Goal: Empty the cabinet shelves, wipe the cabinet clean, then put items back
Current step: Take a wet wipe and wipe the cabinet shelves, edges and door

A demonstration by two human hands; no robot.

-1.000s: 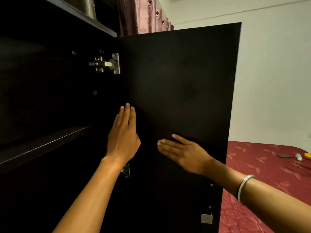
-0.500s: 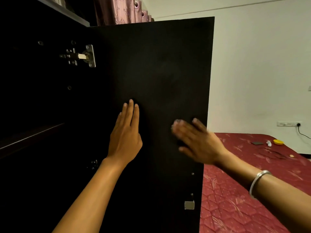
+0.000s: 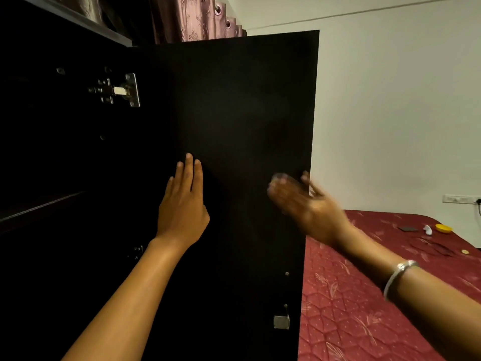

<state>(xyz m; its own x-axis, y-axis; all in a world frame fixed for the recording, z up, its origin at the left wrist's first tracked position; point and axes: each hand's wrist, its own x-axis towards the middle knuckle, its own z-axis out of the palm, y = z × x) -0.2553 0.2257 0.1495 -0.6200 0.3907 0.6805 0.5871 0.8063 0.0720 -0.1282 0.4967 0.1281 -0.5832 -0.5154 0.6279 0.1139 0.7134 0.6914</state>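
1. The open cabinet door (image 3: 234, 126) stands edge-out, its dark inner face toward the camera.
2. The left hand (image 3: 183, 204) lies flat on that face, fingers (image 3: 189, 170) straight, close together and pointing up.
3. The right hand (image 3: 304, 204) is blurred at the door's free edge, fingers spread and holding nothing; contact cannot be told.
4. A dark shelf (image 3: 39, 209) lies left; a red bed (image 3: 364, 295) right.

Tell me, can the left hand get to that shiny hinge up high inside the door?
Probably yes. The left hand lies flat on the open door, and only bare dark panel shows between it and the hinge above; whether the arm stretches that far is uncertain.
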